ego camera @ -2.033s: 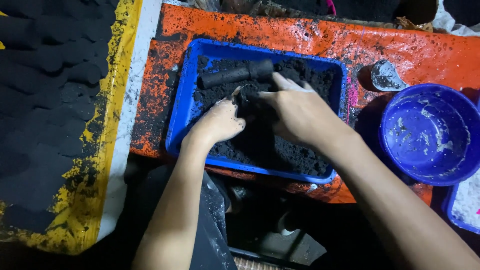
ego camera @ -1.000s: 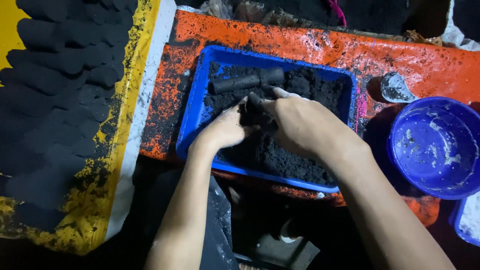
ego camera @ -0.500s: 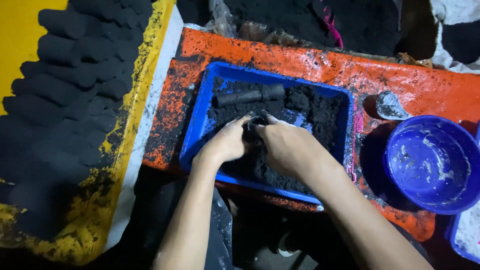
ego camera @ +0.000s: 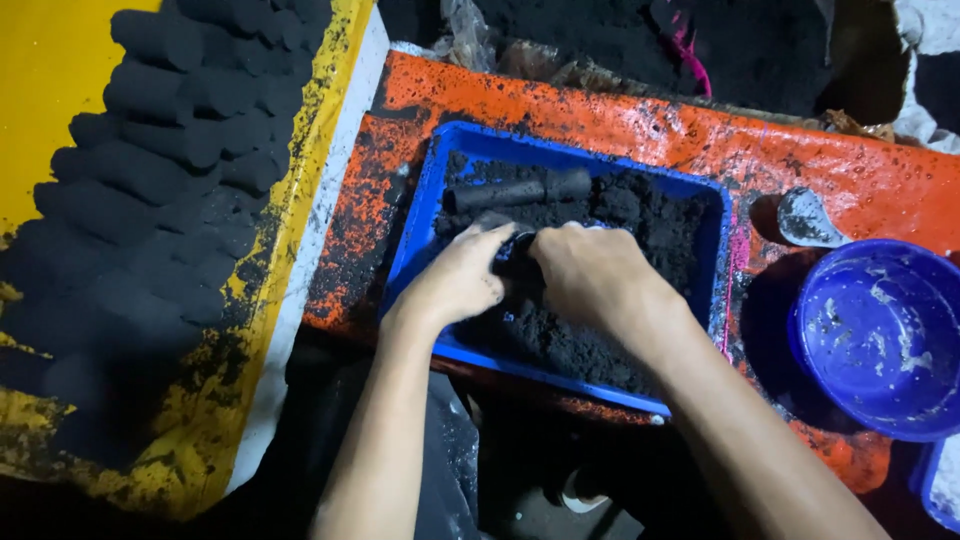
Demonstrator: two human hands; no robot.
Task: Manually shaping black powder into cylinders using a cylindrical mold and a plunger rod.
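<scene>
The left hand [ego camera: 455, 280] and right hand [ego camera: 590, 275] sit close together in the middle of the blue tray [ego camera: 425, 215], both curled down and closed around a dark object [ego camera: 515, 250] held between them; what exactly that object is cannot be told. Under and around the hands lies black powder [ego camera: 640, 215] that fills the tray. At twelve o'clock from the hands a black cylinder [ego camera: 515, 190] lies on the powder near the tray's far wall. The tray rests on an orange surface [ego camera: 640, 125]. At three o'clock stands a blue bowl [ego camera: 880, 340]. At nine o'clock, rows of black cylinders [ego camera: 150, 170] lie on a yellow sheet [ego camera: 50, 70]
</scene>
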